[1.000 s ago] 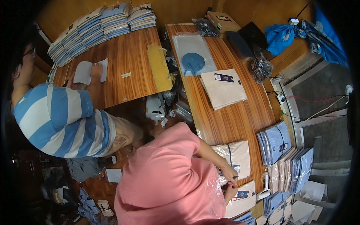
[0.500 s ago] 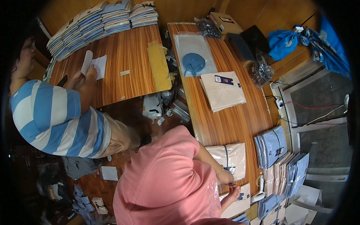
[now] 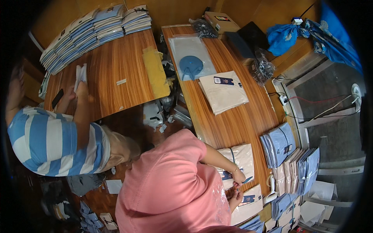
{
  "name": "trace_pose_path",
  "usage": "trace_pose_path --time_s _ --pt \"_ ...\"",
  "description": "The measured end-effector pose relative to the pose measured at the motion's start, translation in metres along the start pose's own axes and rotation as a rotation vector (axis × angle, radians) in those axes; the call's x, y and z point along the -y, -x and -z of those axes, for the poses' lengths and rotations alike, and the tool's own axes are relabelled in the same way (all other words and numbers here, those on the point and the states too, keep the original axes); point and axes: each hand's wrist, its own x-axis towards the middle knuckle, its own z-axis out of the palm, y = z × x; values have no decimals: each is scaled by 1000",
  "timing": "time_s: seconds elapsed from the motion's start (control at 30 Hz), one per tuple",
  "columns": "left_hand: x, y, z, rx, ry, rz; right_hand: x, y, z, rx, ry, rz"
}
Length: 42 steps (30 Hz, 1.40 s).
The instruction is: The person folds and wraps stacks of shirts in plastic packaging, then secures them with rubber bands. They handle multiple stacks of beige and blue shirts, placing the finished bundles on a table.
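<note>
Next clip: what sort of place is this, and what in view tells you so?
Probably a garment packing workroom. Stacks of folded blue shirts in clear bags line the far wooden table, a folded beige shirt with a dark tag lies on the long wooden table, and more bagged shirts pile at its right.

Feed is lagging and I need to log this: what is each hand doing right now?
Left hand: closed, pinching a small blue piece over a folded shirt.
Right hand: on the shirt pack; grip cannot be told.

A single wide fisheye view from high overhead looks steeply down on two wooden tabletops (image 3: 233, 124) and two seated people, from well above; straight edges bend toward the dark round rim.
</note>
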Motion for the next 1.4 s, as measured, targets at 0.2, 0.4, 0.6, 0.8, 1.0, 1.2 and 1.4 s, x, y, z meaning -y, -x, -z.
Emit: trace_pose_path --time_s 0.2,0.4,0.6,0.8,1.0,1.2,1.4 --pt "-11 5 1 -147 77 150 48 26 -18 46 -351 -206" --pt "-22 9 -4 -146 -210 -32 0 39 -35 -84 -19 16" --pt "-36 18 -15 -228 -455 -215 14 -16 -44 -333 -346 -129" --pt "-28 19 -23 -338 -408 -315 18 -25 -46 -202 -637 -254" --pt "-25 18 -13 -480 -428 -370 30 -16 -35 -142 -639 -285" --pt "-15 23 -8 -483 -346 -136 36 -23 -30 -128 -522 -294" --pt "-44 57 0 -521 -620 55 24 -12 -23 -328 201 48"
